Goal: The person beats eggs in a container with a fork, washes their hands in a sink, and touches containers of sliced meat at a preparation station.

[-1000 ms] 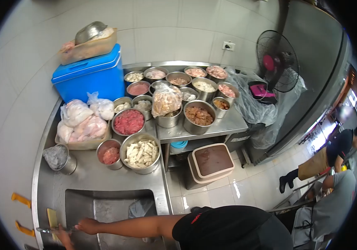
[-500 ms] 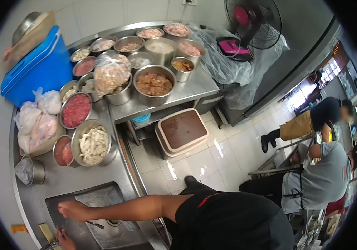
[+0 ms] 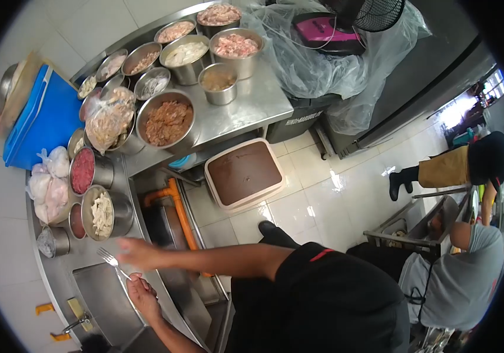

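My left hand (image 3: pixel 144 294) is closed around the handle of a metal fork (image 3: pixel 110 259), tines pointing up and away above the sink's edge. Just beyond the fork, my right hand (image 3: pixel 137 253) reaches forward, blurred by motion, with its fingers apart and nothing seen in them. Below both hands lies the steel sink (image 3: pixel 102 294), with a faucet (image 3: pixel 76 322) at its far side. Closest to my right hand stands a steel pot (image 3: pixel 123 215) of pale strips, beside a smaller pot of pinkish meat (image 3: pixel 77 221).
Several steel pots of meat, such as dark minced meat (image 3: pixel 168 122), crowd the counter beside a blue cooler (image 3: pixel 52 112) and bagged meat (image 3: pixel 57 191). A brown-topped bin (image 3: pixel 246 176) stands on the floor. Two people work at the right, one in a grey shirt (image 3: pixel 458 282).
My right hand has moved out of the sink toward the pots and its fingers have spread. My left hand has come up from beside the faucet and now holds the fork. The view has shifted.
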{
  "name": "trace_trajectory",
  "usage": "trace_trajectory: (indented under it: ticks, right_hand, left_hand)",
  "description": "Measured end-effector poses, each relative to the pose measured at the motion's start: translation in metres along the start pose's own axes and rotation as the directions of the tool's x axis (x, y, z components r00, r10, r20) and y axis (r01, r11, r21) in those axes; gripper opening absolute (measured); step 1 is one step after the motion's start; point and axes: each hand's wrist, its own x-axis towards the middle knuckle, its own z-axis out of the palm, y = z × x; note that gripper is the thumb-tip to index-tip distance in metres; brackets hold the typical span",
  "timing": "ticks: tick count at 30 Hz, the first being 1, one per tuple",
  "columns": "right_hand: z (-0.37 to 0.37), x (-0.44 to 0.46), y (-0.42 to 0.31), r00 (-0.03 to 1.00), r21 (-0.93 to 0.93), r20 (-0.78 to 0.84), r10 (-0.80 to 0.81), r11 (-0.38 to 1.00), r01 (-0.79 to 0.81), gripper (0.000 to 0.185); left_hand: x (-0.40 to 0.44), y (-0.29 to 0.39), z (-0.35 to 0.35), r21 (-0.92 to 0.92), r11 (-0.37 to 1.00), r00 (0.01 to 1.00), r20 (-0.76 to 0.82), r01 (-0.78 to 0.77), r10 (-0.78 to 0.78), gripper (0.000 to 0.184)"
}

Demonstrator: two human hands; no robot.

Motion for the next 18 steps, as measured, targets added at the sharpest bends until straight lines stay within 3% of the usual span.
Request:
trace_trajectory:
  ticks: [1, 2, 3, 4, 5, 6, 7, 8, 9, 10, 11, 12, 13, 15, 17, 18]
  right_hand:
    - [-0.054, -0.021, -0.006, 0.984, -0.052, 0.112, 0.139, 0.99, -0.134, 0.045]
    - [-0.112, -0.029, -0.011, 0.885, -0.048, 0.377, 0.275, 0.959, -0.278, 0.054]
    - [-0.161, -0.05, 0.003, 0.875, -0.142, 0.456, 0.162, 0.984, -0.108, 0.047]
    - [-0.218, -0.071, -0.019, 0.752, -0.245, 0.564, 0.34, 0.939, -0.241, 0.042]
    - [-0.268, -0.094, -0.032, 0.604, -0.314, 0.561, 0.566, 0.821, -0.477, 0.039]
    - [-0.31, -0.124, 0.003, 0.485, -0.433, 0.594, 0.642, 0.763, -0.48, 0.037]
    - [-0.352, -0.158, 0.011, 0.437, -0.535, 0.49, 0.754, 0.656, -0.532, 0.036]
    - [-0.394, -0.214, 0.101, 0.435, -0.799, 0.513, 0.74, 0.597, -0.072, 0.037]
    - [-0.43, -0.238, 0.06, 0.409, -0.895, 0.154, 0.9, 0.302, -0.328, 0.036]
    - [-0.468, -0.295, 0.091, 0.47, -0.887, -0.098, 0.877, 0.137, -0.441, 0.03]
    - [-0.501, -0.336, 0.098, 0.376, -0.914, -0.197, 0.906, -0.031, -0.404, 0.024]
    - [-0.524, -0.377, 0.107, 0.389, -0.903, -0.356, 0.85, -0.205, -0.377, 0.023]
    - [-0.536, -0.389, 0.078, 0.137, -0.784, -0.464, 0.875, -0.334, -0.524, 0.026]
    - [-0.558, -0.484, 0.107, 0.196, -0.712, -0.526, 0.827, -0.303, -0.633, 0.017]
    - [-0.555, -0.535, 0.108, -0.101, -0.61, -0.309, 0.945, -0.279, -0.742, 0.021]
    - [-0.544, -0.568, 0.116, -0.075, -0.521, -0.313, 0.947, -0.238, -0.82, 0.027]
  left_hand:
    - [-0.004, 0.001, 0.008, 0.021, 0.999, 1.0, 0.018, 0.025, -0.025, 0.023]
    - [-0.008, -0.001, 0.012, 0.046, 0.997, 0.998, 0.039, 0.055, -0.057, 0.022]
    - [-0.008, -0.011, 0.01, 0.035, 0.996, 0.996, -0.009, 0.088, -0.088, 0.022]
    - [-0.014, -0.013, 0.015, 0.036, 0.996, 0.997, -0.006, 0.083, -0.083, 0.022]
    - [-0.019, -0.013, 0.02, 0.012, 0.992, 0.991, -0.028, 0.128, -0.128, 0.022]
    - [-0.023, -0.014, 0.027, -0.018, 0.985, 0.984, -0.047, 0.172, -0.173, 0.023]
    - [-0.029, -0.017, 0.032, -0.029, 0.982, 0.98, -0.064, 0.186, -0.187, 0.024]
    - [-0.036, -0.019, 0.037, -0.023, 0.982, 0.98, -0.066, 0.189, -0.19, 0.024]
    - [-0.041, -0.021, 0.042, -0.017, 0.977, 0.976, -0.051, 0.213, -0.213, 0.023]
    - [-0.047, -0.024, 0.046, -0.013, 0.971, 0.971, -0.04, 0.237, -0.237, 0.023]
    - [-0.05, -0.029, 0.051, 0.008, 0.967, 0.967, -0.024, 0.255, -0.255, 0.023]
    - [-0.053, -0.029, 0.058, 0.009, 0.968, 0.968, -0.032, 0.25, -0.25, 0.023]
    - [-0.054, -0.024, 0.067, 0.061, 0.954, 0.956, 0.001, 0.293, -0.293, 0.024]
    - [-0.049, -0.021, 0.081, 0.116, 0.93, 0.932, 0.054, 0.35, -0.358, 0.025]
    - [-0.039, -0.002, 0.104, 0.147, 0.928, 0.927, 0.106, 0.343, -0.359, 0.025]
    - [-0.03, 0.006, 0.12, 0.173, 0.922, 0.913, 0.165, 0.347, -0.374, 0.025]
